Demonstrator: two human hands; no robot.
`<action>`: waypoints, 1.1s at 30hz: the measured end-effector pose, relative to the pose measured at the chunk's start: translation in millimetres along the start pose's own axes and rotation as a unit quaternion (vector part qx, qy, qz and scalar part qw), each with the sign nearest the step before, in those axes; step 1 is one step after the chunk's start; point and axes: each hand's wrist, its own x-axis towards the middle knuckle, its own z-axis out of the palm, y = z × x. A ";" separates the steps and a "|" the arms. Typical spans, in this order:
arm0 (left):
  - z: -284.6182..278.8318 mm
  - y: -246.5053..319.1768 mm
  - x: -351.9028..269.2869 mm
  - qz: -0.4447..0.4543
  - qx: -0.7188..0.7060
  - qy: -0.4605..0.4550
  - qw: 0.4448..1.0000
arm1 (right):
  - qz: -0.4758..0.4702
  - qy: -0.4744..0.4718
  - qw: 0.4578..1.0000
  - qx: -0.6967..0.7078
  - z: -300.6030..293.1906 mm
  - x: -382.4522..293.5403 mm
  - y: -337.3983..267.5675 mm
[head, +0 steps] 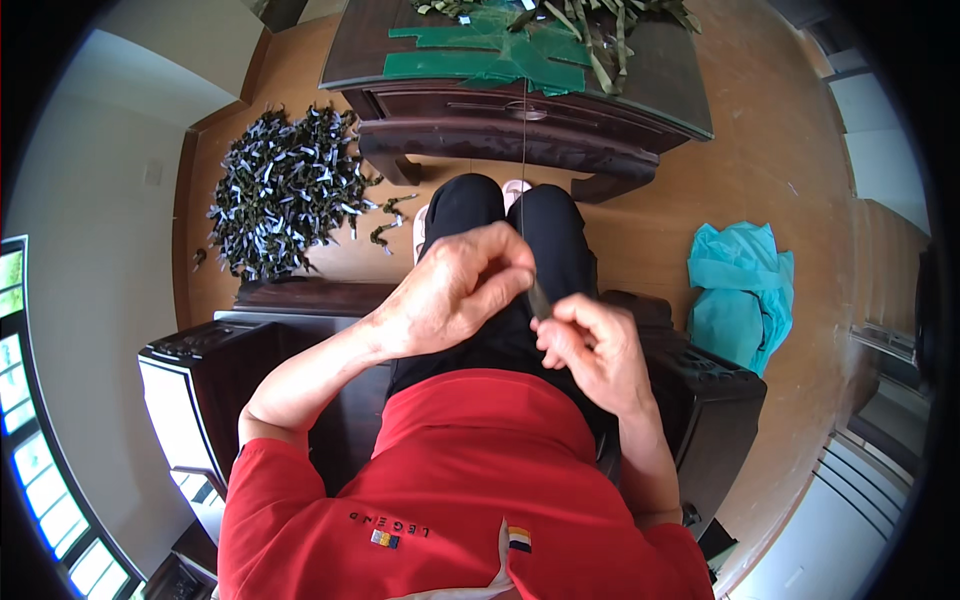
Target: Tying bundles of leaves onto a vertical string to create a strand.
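Note:
Above my lap, my left hand [457, 289] pinches the upper end of a short olive-green fabric strip [538, 300]. The strip's lower end is between the thumb and fingers of my right hand [592, 345]. A thin taut line [524, 165] runs from my left fingertips up to the near edge of the dark wooden table [652, 97]. Green tape strips [480, 65] lie stuck on the tabletop. More olive fabric strips [619, 37] are heaped at the table's far side, partly cut off by the picture's rim.
A large pile of dark green knotted strips with white tags [289, 187] lies on the floor at the left, with a few loose pieces [390, 221] beside it. A turquoise plastic bag [739, 296] rests on the floor at the right. Carved wooden armrests [720, 379] flank me.

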 end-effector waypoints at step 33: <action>48.8 -61.8 -38.2 0.165 -0.097 0.139 0.972 | -0.110 0.070 0.986 0.105 46.0 9.2 46.1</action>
